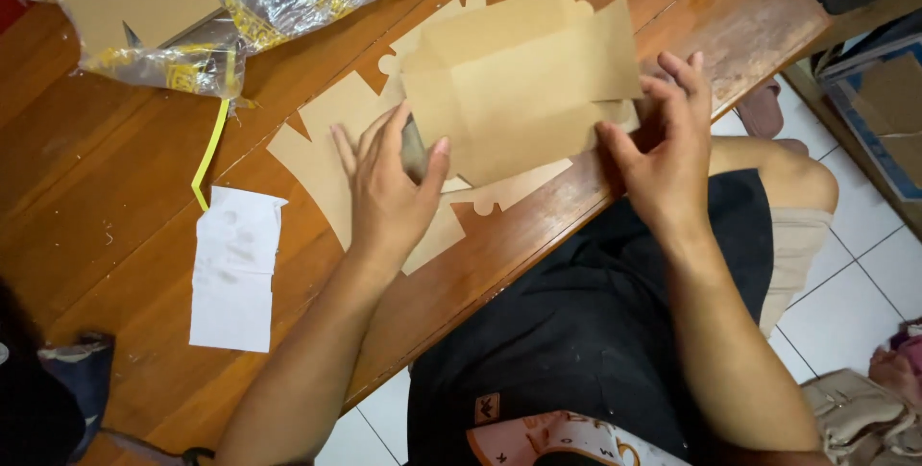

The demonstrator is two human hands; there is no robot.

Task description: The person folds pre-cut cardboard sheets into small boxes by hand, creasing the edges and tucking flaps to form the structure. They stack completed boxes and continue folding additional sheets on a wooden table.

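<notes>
The brown die-cut card blank is lying near the front edge of the wooden table, on top of more flat blanks. It's looking thin, light and creasable, prob best held by its edges and flaps. The left hand is pressing its left side down, fingers spread, thumb on the card. The right hand is pinching the right edge w/ loosely curled fingers. Can't tell what's under the fold, or that dark bit by the left thumb. A plastic wrapper and white paper slip are sitting further off.
</notes>
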